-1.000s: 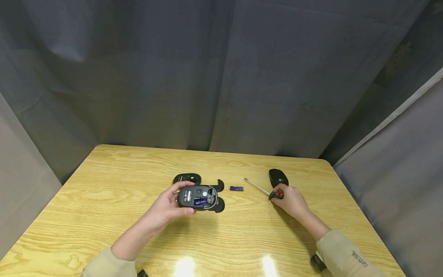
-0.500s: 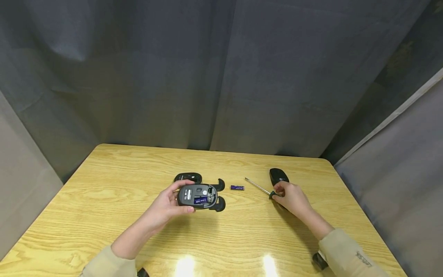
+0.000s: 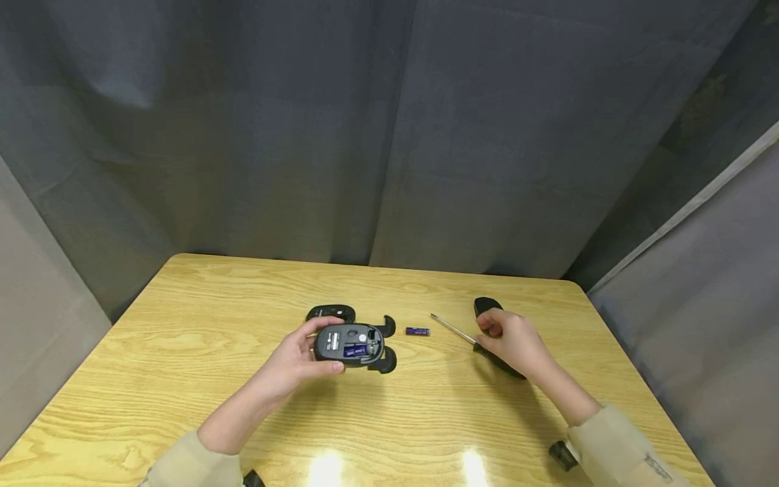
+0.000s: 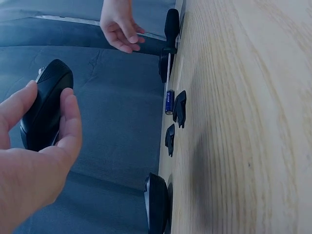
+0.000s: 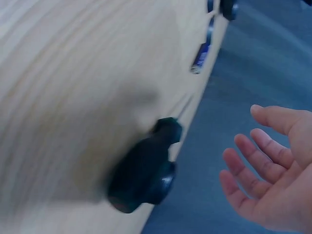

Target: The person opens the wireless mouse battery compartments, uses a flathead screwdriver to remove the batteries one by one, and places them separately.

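Note:
My left hand point(image 3: 292, 362) grips a black computer mouse point(image 3: 331, 343), held above the table with its underside facing up. The mouse's battery bay is uncovered, and a purple battery point(image 3: 356, 351) lies in it. My right hand point(image 3: 516, 343) hovers over a screwdriver point(image 3: 453, 328) that lies on the table. In the right wrist view nothing is between the loosely spread fingers, and the dark screwdriver handle point(image 5: 139, 173) sits apart from them. A second black mouse point(image 3: 487, 306) rests behind the right hand, partly hidden by it.
Another mouse point(image 3: 328, 311) lies behind the held one. Two curved black plastic pieces, one behind point(image 3: 388, 327) and one nearer point(image 3: 385, 361), rest just right of the held mouse. A loose purple battery point(image 3: 417, 331) lies between them and the screwdriver tip. Dark curtains point(image 3: 292, 135) stand beyond the wooden table point(image 3: 201, 325).
My right hand has let go of the screwdriver and lifted slightly, leaving the handle on the table. The left hand and its mouse have barely moved.

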`<state>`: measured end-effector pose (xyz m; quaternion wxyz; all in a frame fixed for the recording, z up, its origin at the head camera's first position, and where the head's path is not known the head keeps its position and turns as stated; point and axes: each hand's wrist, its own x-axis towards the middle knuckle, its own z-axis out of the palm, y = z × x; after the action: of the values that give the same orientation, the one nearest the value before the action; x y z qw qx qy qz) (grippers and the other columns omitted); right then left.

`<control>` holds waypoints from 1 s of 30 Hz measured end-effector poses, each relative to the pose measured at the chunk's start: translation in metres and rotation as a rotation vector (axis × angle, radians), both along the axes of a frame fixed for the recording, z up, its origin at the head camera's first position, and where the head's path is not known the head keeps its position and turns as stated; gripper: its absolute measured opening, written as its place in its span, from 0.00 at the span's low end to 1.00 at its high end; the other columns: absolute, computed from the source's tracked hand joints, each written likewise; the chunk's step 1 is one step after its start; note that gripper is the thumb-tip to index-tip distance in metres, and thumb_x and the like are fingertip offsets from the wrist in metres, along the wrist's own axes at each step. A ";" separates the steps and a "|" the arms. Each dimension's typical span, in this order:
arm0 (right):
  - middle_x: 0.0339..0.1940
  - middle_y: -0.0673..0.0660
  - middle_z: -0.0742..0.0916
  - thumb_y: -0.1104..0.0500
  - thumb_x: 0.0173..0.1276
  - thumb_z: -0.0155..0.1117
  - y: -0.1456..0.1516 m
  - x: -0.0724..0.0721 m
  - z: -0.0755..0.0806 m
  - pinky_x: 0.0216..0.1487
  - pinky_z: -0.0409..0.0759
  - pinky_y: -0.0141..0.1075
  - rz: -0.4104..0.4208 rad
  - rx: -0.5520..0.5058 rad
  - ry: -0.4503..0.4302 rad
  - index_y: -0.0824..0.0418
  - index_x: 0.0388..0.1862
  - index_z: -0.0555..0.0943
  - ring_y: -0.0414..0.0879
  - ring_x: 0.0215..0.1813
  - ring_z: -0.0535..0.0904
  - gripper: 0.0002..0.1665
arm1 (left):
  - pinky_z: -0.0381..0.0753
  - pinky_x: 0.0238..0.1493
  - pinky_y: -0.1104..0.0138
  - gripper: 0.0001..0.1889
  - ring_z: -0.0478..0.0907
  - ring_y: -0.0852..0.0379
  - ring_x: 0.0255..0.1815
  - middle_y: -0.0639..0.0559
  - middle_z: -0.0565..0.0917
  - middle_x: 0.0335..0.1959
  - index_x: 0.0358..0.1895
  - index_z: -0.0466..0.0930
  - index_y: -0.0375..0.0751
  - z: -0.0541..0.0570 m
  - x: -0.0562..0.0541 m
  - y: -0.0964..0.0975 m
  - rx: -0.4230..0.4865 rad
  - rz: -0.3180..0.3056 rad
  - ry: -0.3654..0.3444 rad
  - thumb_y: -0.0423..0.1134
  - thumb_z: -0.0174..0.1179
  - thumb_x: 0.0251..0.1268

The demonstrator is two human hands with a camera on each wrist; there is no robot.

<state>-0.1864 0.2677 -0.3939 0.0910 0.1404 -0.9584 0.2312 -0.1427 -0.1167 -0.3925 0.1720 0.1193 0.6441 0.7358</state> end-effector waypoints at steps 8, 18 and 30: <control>0.37 0.55 0.86 0.61 0.56 0.72 -0.011 0.009 0.025 0.35 0.83 0.39 0.045 -0.046 0.079 0.59 0.40 0.81 0.49 0.36 0.82 0.13 | 0.79 0.55 0.63 0.41 0.78 0.47 0.54 0.34 0.68 0.61 0.67 0.61 0.43 -0.001 -0.001 0.002 -0.004 0.001 0.004 0.29 0.70 0.46; 0.39 0.51 0.87 0.58 0.55 0.73 -0.029 0.026 0.053 0.39 0.84 0.42 0.057 -0.098 0.141 0.56 0.44 0.82 0.46 0.39 0.83 0.17 | 0.79 0.54 0.63 0.40 0.78 0.47 0.54 0.35 0.68 0.61 0.66 0.62 0.44 0.000 -0.001 0.005 0.000 -0.013 0.022 0.29 0.70 0.47; 0.42 0.46 0.86 0.58 0.54 0.74 -0.053 0.047 0.074 0.41 0.84 0.38 0.124 -0.194 0.204 0.52 0.48 0.81 0.39 0.41 0.81 0.21 | 0.80 0.54 0.64 0.40 0.78 0.47 0.54 0.32 0.66 0.62 0.67 0.60 0.37 0.002 -0.001 0.010 0.002 -0.026 0.051 0.27 0.69 0.48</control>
<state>-0.1398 0.2150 -0.3198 0.1866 0.2128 -0.9068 0.3123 -0.1441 -0.1069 -0.3905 0.1648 0.1466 0.6459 0.7309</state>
